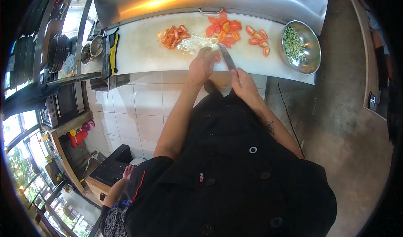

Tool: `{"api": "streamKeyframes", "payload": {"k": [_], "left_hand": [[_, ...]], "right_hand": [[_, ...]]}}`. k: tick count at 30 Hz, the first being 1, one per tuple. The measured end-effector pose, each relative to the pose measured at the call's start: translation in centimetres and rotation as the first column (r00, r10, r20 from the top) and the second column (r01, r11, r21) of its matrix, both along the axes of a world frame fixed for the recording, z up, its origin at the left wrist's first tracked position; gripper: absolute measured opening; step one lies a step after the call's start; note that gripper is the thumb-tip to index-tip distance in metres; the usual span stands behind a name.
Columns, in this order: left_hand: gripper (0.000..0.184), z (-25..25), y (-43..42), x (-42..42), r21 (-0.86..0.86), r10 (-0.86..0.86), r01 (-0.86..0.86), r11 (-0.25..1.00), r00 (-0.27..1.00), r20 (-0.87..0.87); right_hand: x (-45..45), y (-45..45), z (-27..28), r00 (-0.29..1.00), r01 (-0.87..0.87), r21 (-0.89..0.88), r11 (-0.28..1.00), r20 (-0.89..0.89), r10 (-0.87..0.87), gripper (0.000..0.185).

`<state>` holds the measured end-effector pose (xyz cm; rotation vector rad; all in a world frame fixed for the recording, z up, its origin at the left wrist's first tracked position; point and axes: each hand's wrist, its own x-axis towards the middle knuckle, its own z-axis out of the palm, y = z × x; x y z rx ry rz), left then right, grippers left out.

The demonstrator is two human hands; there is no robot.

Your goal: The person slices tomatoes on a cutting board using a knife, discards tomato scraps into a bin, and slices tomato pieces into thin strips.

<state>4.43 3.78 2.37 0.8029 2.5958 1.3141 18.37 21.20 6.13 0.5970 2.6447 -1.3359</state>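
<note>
My right hand [244, 83] is wrapped round the handle of a kitchen knife [227, 58], its blade pointing away from me over the white cutting board [138, 48]. Left of the blade, my left hand [202, 62] has its fingers curled, slightly blurred, on a tomato piece [217, 58]. Beyond both hands lies a cluster of tomato halves [223, 26]. A pile of cut tomato pieces [173, 37] sits to the left on the board. Several tomato halves [258, 36] lie apart on the right. Wet juice spreads across the board beside my left hand.
A steel bowl [313, 52] with chopped green vegetable [292, 43] stands at the board's right end. At the left end are a black-and-yellow cloth [112, 54] and small metal pots [96, 46]. Another person's hand [128, 171] shows at lower left.
</note>
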Motion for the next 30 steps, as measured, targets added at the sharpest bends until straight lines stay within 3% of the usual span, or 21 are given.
{"api": "streamKeyframes", "payload": {"k": [3,5,12,15,18,25,30], "left_hand": [[0.027,-0.8,-0.5,-0.7,-0.007,-0.141,0.142,0.99,0.979,-0.147],[0.026,-0.3,-0.9,-0.4,0.021,-0.064,0.063,0.998,0.998,0.022],[0.022,-0.4,-0.6,0.8,0.132,0.013,-0.027,0.991,0.995,0.101],[0.021,-0.7,-0.4,1.0,0.04,0.078,-0.082,0.996,0.993,0.094],[0.02,-1.4,-0.4,0.9,0.053,0.064,-0.063,0.997,0.998,-0.022],[0.017,-2.1,-0.6,0.7,0.062,0.077,-0.075,0.995,0.997,-0.028],[0.015,-2.2,-1.0,0.5,0.029,0.079,-0.079,0.996,0.997,-0.021]], "right_hand": [[0.2,0.2,-0.5,1.0,0.01,0.046,0.999,-0.018,-0.009,0.048],[0.4,0.4,-0.7,1.0,-0.004,0.04,0.999,-0.002,0.004,0.048],[1.1,0.1,-1.3,0.998,-0.048,0.105,0.993,0.043,0.044,0.046],[1.1,0.1,-0.9,0.997,-0.048,0.081,0.996,0.069,0.042,0.045],[1.1,-0.1,-1.0,0.999,-0.023,0.099,0.995,0.026,0.02,0.045],[0.8,0.1,-2.0,0.993,-0.038,0.08,0.996,0.113,0.029,0.047],[0.3,0.2,-1.8,0.988,-0.002,-0.058,0.998,0.153,0.011,0.052]]}}
